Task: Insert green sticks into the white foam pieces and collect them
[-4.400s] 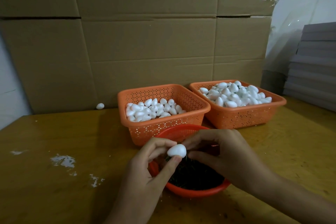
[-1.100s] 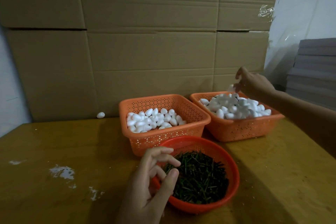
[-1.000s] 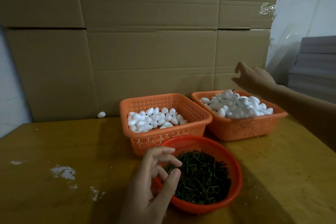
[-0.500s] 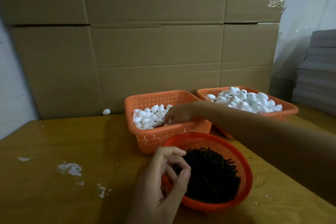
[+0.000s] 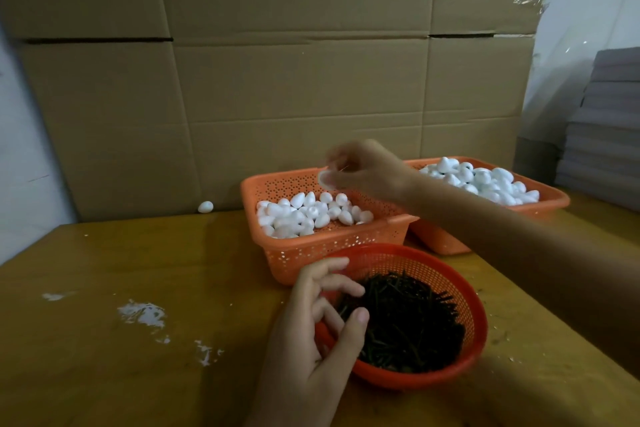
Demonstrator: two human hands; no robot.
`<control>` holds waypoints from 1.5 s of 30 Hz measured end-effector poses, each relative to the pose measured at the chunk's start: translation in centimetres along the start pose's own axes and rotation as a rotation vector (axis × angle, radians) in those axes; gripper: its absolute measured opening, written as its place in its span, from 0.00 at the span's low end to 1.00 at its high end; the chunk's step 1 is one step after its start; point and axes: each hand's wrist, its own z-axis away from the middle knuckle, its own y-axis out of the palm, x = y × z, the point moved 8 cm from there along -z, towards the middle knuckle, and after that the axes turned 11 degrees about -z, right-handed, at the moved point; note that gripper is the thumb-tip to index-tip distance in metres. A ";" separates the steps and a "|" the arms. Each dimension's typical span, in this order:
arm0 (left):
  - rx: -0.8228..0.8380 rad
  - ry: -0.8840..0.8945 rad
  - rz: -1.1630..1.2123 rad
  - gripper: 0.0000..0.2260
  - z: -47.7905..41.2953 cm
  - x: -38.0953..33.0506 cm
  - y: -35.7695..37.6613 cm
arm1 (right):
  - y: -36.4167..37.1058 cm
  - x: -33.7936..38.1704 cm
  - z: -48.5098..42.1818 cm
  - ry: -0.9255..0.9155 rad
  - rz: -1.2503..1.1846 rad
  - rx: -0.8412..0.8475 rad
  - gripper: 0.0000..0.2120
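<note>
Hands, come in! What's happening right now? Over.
Right hand pinches a foam piece above the half-full basket. Left hand at stick bowl, grip unclear. Nothing in the way.

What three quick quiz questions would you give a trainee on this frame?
1. True or false: the right hand has a white foam piece in its grip, above the left rectangular basket.
2. What fills the round red basket? A: foam pieces. B: green sticks. C: water.
3. How many whole foam pieces lie on the table outside the baskets?

Key: 1 true. 2 B. 3 one, the loose piece by the cardboard.
</note>
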 end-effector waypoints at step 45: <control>0.058 0.018 -0.229 0.10 -3.6 2.7 0.0 | 2.0 -3.4 12.6 -0.097 0.382 0.254 0.08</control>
